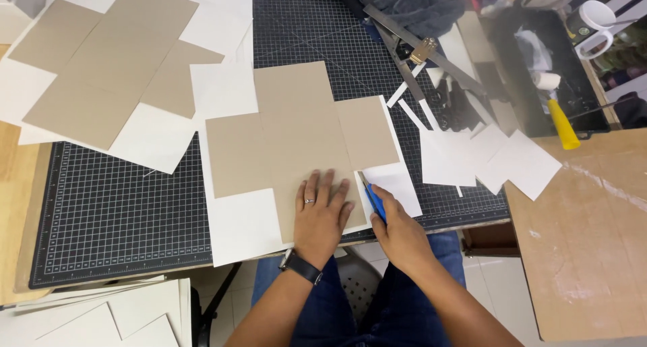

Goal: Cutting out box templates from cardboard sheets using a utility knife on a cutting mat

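A tan cross-shaped cardboard piece (296, 134) lies on a white paper sheet (236, 222) over a dark grid cutting mat (114, 212). My left hand (321, 215), with a ring and a black wristwatch, presses flat on the lower arm of the cardboard. My right hand (399, 231) grips a blue-handled cutting knife (374, 200), whose blade rests against the right edge of that lower arm. White paper shows just right of the blade.
A second tan cross-shaped piece (111, 60) lies on white sheets at the upper left. Cut white scraps (485, 158) and metal rulers (418, 47) sit to the right, beside a yellow-handled roller (559, 118), a mug (593, 20) and a brown board (586, 239). White sheets (101, 316) are stacked at the bottom left.
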